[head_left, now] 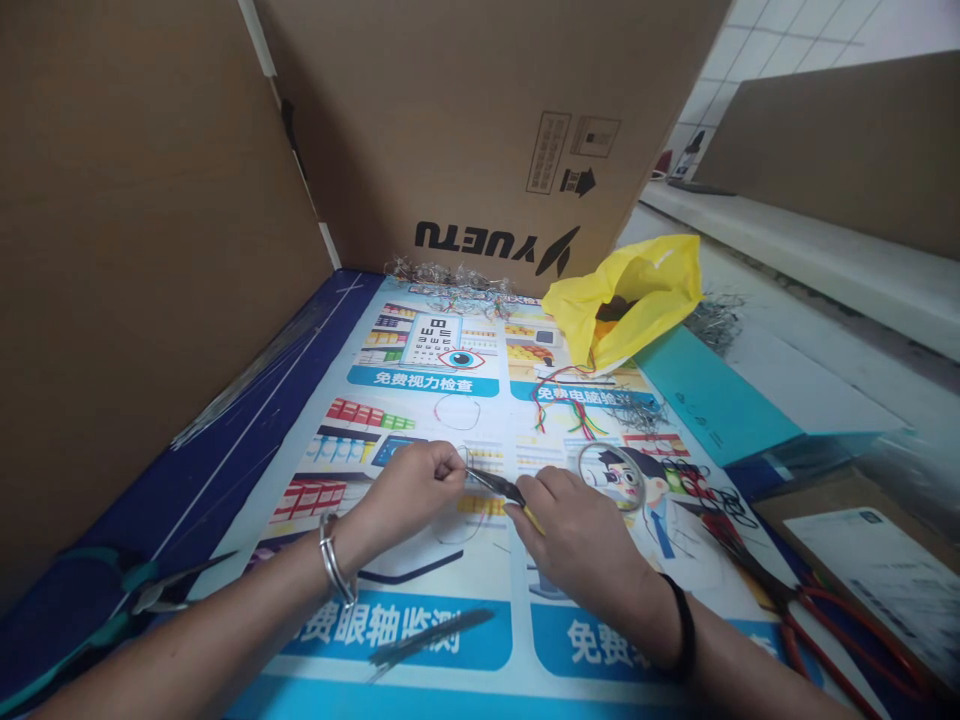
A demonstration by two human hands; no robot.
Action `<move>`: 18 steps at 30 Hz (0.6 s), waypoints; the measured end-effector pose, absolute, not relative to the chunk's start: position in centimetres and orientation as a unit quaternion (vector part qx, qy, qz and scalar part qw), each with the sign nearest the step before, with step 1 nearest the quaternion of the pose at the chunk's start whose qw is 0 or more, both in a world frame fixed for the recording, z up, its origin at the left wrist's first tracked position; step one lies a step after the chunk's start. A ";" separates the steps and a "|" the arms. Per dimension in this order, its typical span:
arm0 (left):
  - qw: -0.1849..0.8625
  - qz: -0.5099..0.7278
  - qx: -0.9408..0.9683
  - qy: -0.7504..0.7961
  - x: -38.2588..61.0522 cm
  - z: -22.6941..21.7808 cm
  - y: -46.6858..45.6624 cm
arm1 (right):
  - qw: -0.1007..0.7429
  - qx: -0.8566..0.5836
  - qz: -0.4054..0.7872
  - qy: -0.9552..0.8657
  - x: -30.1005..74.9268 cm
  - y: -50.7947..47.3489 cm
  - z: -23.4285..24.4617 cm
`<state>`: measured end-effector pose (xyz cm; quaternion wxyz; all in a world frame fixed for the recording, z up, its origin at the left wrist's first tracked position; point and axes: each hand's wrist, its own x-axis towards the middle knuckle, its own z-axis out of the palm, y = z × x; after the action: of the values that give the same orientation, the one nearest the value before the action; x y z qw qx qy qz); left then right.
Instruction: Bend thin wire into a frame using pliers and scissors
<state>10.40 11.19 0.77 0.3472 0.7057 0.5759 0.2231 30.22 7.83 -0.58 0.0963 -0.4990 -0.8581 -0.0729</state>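
My right hand (574, 535) is wrapped round needle-nose pliers (495, 483) with dark jaws and a yellow grip. Their narrow tips point left and meet the fingertips of my left hand (427, 485). Those left fingers are pinched on what looks like a thin wire, mostly hidden. Below the hands, a bundle of thin grey wires (431, 640) lies on the printed sheet (517, 560). A faint thin loop (456, 412) rests beyond them, and a round clear ring (611, 475) is right of my right hand.
Red-handled scissors (806, 600) lie at the right, near black loops (709, 490). Teal-handled pliers (131, 590) are at the left. Behind stand a yellow bag (637, 300), coloured strings (574, 410), tangled wire (450, 280) and tall cardboard (465, 130).
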 end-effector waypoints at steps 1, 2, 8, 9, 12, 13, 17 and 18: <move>0.339 0.223 0.708 0.578 10.5 0.8 11.2 | 0.093 -0.501 -0.076 -0.857 30.1 7.8 -0.5; 0.332 0.223 0.710 0.579 10.5 0.8 11.1 | 0.089 -0.503 -0.079 -0.856 30.1 7.7 -0.4; 0.312 0.218 0.721 0.579 10.6 0.9 11.0 | 0.088 -0.498 -0.089 -0.858 29.8 7.5 -0.3; 0.309 0.217 0.723 0.578 10.6 0.9 11.0 | 0.089 -0.497 -0.090 -0.859 29.8 7.5 -0.3; 0.308 0.215 0.726 0.576 10.6 1.0 10.9 | 0.092 -0.491 -0.091 -0.862 30.0 7.5 -0.3; 0.309 0.214 0.726 0.576 10.6 1.0 10.9 | 0.093 -0.489 -0.091 -0.863 30.0 7.5 -0.3; 0.319 0.220 0.724 0.570 10.6 0.9 11.0 | 0.099 -0.484 -0.091 -0.865 30.1 7.6 -0.5; 0.326 0.222 0.723 0.567 10.6 0.8 11.0 | 0.100 -0.483 -0.089 -0.865 30.1 7.6 -0.6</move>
<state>10.56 11.01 0.82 0.3257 0.7230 0.5672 0.2224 30.06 7.65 -0.56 0.0997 -0.4831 -0.8653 -0.0891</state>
